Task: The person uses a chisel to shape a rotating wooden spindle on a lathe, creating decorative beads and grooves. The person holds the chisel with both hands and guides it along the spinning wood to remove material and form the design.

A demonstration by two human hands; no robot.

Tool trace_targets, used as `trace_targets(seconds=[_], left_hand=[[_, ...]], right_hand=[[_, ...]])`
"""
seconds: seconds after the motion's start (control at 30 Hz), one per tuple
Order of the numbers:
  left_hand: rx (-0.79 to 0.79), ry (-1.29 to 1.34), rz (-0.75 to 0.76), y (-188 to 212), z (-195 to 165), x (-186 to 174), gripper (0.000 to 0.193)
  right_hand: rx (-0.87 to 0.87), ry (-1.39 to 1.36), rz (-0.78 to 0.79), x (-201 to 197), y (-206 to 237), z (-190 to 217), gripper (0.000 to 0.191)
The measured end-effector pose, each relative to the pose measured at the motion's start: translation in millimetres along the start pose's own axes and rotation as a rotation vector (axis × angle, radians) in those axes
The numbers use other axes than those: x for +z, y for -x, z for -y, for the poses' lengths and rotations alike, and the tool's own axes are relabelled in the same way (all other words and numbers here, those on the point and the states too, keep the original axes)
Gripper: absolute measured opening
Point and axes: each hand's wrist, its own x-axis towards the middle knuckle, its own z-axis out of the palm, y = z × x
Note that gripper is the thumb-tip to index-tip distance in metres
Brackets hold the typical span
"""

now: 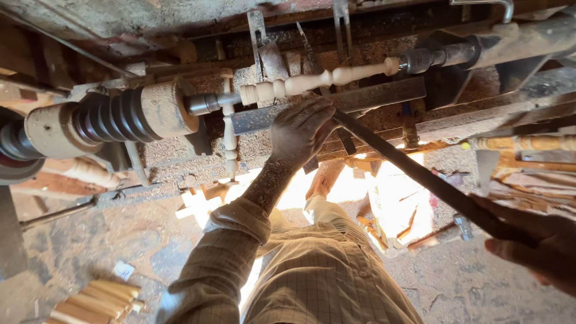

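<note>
- A pale turned wooden spindle (318, 80) sits mounted lengthwise in a wood lathe (120, 117), held between a metal chuck at its left end and a dark tailstock centre at its right, above the sawdust-coated lathe bed.
- The left hand (300, 129), dusted with wood powder, rests palm-down on the flat metal tool rest (372, 97) just below the spindle; its grip is closed over the forward end of a long dark turning chisel (414, 171), pressing the blade against the rest.
- The right hand (534, 243), at the lower right edge of the frame, wraps its grip tight around the chisel's handle end, well apart from the left hand; the tool runs diagonally between the two.
- The chisel's tip is hidden beneath the left fingers, so contact with the spindle cannot be told.
- A grooved dark pulley and a cork-coloured wooden drum sit on the lathe shaft at left.
- A bundle of pale wooden sticks (99, 300) lies on the dusty floor at lower left.
- A second finished spindle (229, 132) stands upright just behind the tool rest.
</note>
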Motion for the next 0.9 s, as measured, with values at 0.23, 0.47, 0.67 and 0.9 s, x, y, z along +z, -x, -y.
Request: trace_targets(seconds=[0.23,0.47,0.67,0.9], left_hand=[[0.002,-0.058,0.087,-6.1,-12.5,-19.9,0.029],[0.042,-0.039,0.145,-12.9,-15.8,-31.4,0.029],[0.035,0.009,0.139,-14.9,-16.6,-37.2,0.027],[0.051,0.039,0.177,-16.0,-15.3,-42.3,0.028]], right_hand=[[0.080,0.170,-0.021,29.6,4.5,3.6,0.082],[0.072,-0.006,-0.150,92.4,26.8,15.0,0.088],[-0.042,-0.099,-0.296,126.3,42.7,34.7,0.089],[-0.132,-0.219,-0.398,153.5,57.1,63.3,0.084]])
